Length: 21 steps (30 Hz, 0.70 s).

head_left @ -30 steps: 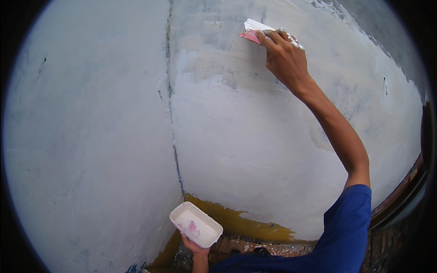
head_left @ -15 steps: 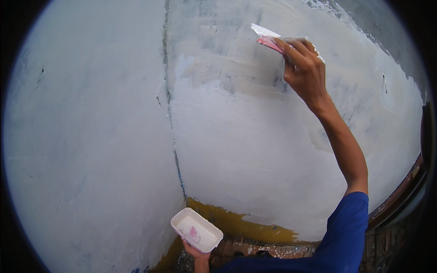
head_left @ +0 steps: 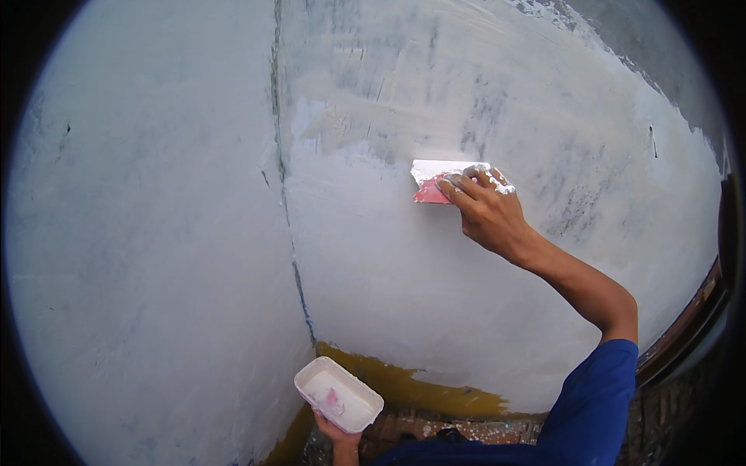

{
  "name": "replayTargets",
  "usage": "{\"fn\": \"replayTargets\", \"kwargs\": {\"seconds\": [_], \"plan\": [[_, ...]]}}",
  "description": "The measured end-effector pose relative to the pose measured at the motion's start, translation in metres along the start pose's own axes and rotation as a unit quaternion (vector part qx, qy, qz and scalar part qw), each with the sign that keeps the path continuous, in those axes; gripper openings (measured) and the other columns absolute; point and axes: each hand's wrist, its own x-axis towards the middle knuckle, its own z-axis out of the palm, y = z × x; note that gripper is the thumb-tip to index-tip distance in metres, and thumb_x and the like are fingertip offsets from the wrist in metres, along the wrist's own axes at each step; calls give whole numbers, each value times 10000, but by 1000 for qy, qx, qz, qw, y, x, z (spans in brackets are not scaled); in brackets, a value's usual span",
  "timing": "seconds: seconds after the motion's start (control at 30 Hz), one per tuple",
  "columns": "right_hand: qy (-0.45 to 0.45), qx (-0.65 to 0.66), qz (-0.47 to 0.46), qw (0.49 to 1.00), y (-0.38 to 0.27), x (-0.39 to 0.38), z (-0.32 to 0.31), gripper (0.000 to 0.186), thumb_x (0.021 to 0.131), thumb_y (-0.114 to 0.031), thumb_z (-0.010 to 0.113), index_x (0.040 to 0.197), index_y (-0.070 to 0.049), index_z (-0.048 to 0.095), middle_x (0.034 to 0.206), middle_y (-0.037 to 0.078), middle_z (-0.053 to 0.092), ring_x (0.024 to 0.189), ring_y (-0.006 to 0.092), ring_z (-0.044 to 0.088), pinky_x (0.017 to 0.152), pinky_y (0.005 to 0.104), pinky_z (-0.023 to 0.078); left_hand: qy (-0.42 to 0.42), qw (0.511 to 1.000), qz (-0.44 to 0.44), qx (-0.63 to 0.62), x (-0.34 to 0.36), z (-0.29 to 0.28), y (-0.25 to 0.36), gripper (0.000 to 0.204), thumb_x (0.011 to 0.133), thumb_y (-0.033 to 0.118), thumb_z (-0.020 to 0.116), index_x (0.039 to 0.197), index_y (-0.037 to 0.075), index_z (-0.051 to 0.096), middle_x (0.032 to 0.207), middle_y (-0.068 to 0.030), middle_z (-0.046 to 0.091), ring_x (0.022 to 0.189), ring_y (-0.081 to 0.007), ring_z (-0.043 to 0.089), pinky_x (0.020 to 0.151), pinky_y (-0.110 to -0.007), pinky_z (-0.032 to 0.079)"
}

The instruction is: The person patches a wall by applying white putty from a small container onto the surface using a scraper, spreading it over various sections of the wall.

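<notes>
The right grip (head_left: pixel 491 216) is pinching a scraper (head_left: pixel 432 191), with its fingers bent over the scraper's right end. The scraper sticks out to the left of this grip, in front of the wall (head_left: pixel 388 256). I can't tell if its edge touches the wall. The scraper is flat and wide. Its top part is covered in white paste (head_left: pixel 437 168), and its lower part is pink. The line between the white and the pink is uneven. The left end dips in a little. More white blobs stick to the fingers of the right grip.

Far below the right grip and to its left, the left grip (head_left: pixel 338 431) holds a tray (head_left: pixel 351 382) from underneath. The tray is pale, with round corners and an open top. It has white stuff inside and a pink spot (head_left: pixel 333 399).

Above the right grip, the wall has dark smudges (head_left: pixel 483 116). Below it, the wall looks paler. A dark crack (head_left: pixel 298 279) runs down the corner to its left. Up and to the right of the left grip is a brownish-yellow strip (head_left: pixel 420 388).
</notes>
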Motion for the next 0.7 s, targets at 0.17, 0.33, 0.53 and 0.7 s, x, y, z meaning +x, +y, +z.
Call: {"fn": "replayTargets", "kwargs": {"seconds": [0.17, 0.33, 0.53, 0.7], "plan": [[58, 59, 49, 995, 20, 58, -33, 387, 739, 46, 653, 1095, -102, 697, 1027, 20, 695, 994, 231, 631, 808, 388, 556, -11, 1000, 5, 2, 8, 2, 0, 717, 925, 605, 360, 1485, 157, 375, 1425, -127, 496, 1263, -389, 517, 1030, -603, 432], [185, -181, -13, 966, 91, 128, -15, 390, 776, -9, 645, 1160, -67, 678, 1112, 48, 666, 1046, 217, 634, 853, 374, 545, 1, 1000, -9, -26, 6, 14, -10, 718, 927, 607, 354, 1486, 157, 371, 1419, -127, 500, 1253, -385, 525, 1021, -606, 440], [52, -138, 1, 989, 32, 69, -10, 446, 740, 61, 661, 1163, -71, 705, 1138, 61, 689, 1031, 259, 658, 829, 364, 563, 4, 999, 42, -6, 4, 5, -1, 724, 924, 616, 360, 1485, 159, 374, 1419, -127, 497, 1253, -386, 521, 1013, -605, 446], [197, -142, 51, 969, 101, 142, -71, 360, 774, 27, 669, 1111, -90, 718, 1007, 27, 717, 900, 210, 664, 717, 327, 587, -14, 1000, 2, -21, 6, 15, 2, 735, 909, 634, 380, 1485, 178, 379, 1424, -116, 498, 1245, -391, 528, 1011, -602, 447]]}}
